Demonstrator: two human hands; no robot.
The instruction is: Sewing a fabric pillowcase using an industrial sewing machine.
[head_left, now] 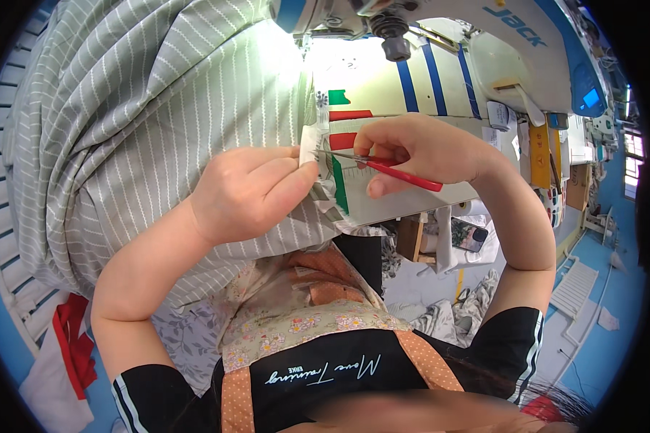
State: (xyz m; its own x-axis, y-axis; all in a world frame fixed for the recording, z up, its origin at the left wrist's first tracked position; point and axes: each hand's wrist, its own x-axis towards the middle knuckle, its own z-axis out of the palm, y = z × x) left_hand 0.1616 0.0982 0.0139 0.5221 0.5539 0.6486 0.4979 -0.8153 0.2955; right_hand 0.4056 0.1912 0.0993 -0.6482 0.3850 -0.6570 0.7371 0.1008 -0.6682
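A large grey-green cloth with white stripes (159,94) spreads over the left of the work surface and hangs down toward my lap. My left hand (249,191) pinches its right edge, where a narrow white strip (309,146) runs along the border. In my right hand (430,151) is a pair of scissors with red handles (404,175). Their blades point left and meet the white strip just beyond my left fingertips. Whether the blades are parted is too small to tell.
A white and blue sewing machine (513,32) reaches over the far side, its lamp glaring on the cloth. Coloured tape strips (350,115) mark the machine bed. Below the bed at the right, a phone (469,235) lies on white material near a wooden box (410,239).
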